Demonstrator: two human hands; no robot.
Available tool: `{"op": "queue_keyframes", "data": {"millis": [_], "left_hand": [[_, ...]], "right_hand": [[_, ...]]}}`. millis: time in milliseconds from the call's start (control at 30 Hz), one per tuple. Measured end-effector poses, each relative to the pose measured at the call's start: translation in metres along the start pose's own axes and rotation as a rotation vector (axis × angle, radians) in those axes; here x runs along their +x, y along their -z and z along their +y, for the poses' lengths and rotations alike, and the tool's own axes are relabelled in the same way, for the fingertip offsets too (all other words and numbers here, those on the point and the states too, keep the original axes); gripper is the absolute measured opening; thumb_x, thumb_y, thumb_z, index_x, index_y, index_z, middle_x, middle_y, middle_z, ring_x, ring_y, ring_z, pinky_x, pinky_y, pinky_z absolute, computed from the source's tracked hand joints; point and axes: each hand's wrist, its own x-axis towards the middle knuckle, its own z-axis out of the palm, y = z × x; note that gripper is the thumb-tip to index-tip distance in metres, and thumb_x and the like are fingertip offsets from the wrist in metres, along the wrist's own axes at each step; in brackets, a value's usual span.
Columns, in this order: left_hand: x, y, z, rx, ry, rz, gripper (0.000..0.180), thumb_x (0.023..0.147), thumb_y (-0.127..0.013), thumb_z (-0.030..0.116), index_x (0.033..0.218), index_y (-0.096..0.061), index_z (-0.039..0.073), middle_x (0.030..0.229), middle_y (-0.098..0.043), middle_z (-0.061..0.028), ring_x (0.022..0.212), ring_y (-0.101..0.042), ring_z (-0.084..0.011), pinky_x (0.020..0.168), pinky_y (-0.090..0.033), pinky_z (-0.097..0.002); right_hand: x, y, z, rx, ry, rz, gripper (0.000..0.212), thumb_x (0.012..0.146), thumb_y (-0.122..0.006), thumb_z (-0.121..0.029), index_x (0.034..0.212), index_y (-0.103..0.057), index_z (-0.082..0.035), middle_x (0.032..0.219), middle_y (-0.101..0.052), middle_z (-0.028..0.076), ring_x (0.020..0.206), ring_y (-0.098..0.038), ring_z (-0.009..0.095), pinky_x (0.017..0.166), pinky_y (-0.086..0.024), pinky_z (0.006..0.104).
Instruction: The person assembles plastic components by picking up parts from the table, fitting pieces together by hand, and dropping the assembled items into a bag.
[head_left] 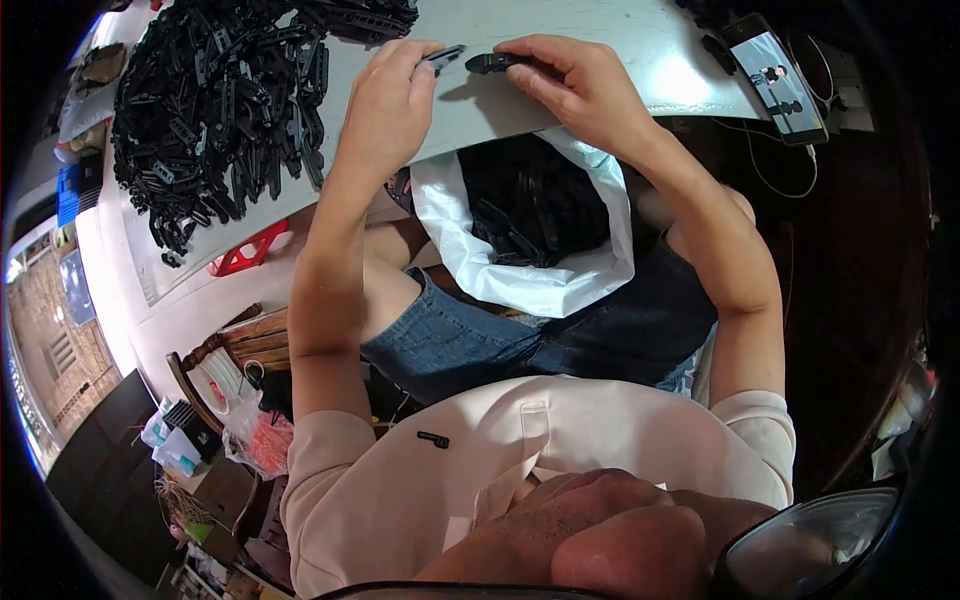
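I sit at a pale grey table (600,40) heaped with small black plastic clips (215,100) — a white sack (540,280) of more rests on my lap. My left grip (390,100) pinches a slim black plastic clip (443,56); my right grip (575,85) pinches a stubby black plastic piece (492,63) just beside it — tips near, apart.

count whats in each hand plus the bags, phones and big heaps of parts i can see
Small black plastic part in the left hand: 1
Small black plastic part in the right hand: 1
White plastic bag of black parts on the lap: 1
Smartphone with a lit screen on the grey table: 1
Large heap of black plastic parts: 1
Total: 5
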Motion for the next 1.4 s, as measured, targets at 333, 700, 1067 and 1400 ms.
{"op": "queue_keyframes", "data": {"millis": [333, 700, 1067, 1400], "left_hand": [[-0.002, -0.002, 0.027, -0.416, 0.239, -0.141, 0.034, 0.107, -0.052, 0.031, 0.114, -0.063, 0.0, 0.088, -0.066, -0.0167, 0.08, -0.063, -0.0301, 0.075, -0.05, -0.0387], [0.0, 0.009, 0.025, -0.328, 0.081, -0.273, 0.035, 0.1, -0.063, 0.033, 0.108, -0.063, -0.001, 0.086, -0.065, -0.0209, 0.08, -0.062, -0.0379, 0.074, -0.049, -0.0434], [0.009, 0.022, 0.008, -0.165, -0.116, -0.131, 0.031, 0.097, -0.067, 0.031, 0.109, -0.067, 0.002, 0.095, -0.065, -0.0155, 0.084, -0.063, -0.0331, 0.073, -0.052, -0.0385], [0.025, 0.02, -0.055, 0.584, -0.185, 0.15, 0.032, 0.088, -0.069, 0.017, 0.119, -0.072, 0.009, 0.119, -0.064, -0.0086, 0.123, -0.055, -0.0309, 0.104, -0.044, -0.0462]], "right_hand": [[-0.004, -0.004, -0.012, 0.244, -0.125, -0.078, 0.026, 0.098, -0.072, -0.024, 0.114, -0.072, -0.004, 0.08, -0.072, 0.012, 0.067, -0.067, 0.015, 0.062, -0.054, 0.0315], [-0.003, -0.003, -0.011, 0.159, -0.104, 0.031, 0.032, 0.097, -0.074, -0.025, 0.118, -0.07, -0.001, 0.094, -0.074, 0.01, 0.073, -0.067, 0.016, 0.068, -0.055, 0.0309], [0.002, 0.018, -0.004, 0.332, -0.162, -0.395, 0.026, 0.097, -0.073, -0.027, 0.106, -0.073, -0.002, 0.08, -0.067, 0.003, 0.074, -0.06, 0.011, 0.069, -0.049, 0.0277], [0.053, 0.025, 0.004, -0.47, 0.013, 0.137, 0.022, 0.094, -0.065, -0.02, 0.111, -0.07, -0.007, 0.114, -0.066, 0.017, 0.095, -0.068, 0.037, 0.079, -0.057, 0.0458]]}}
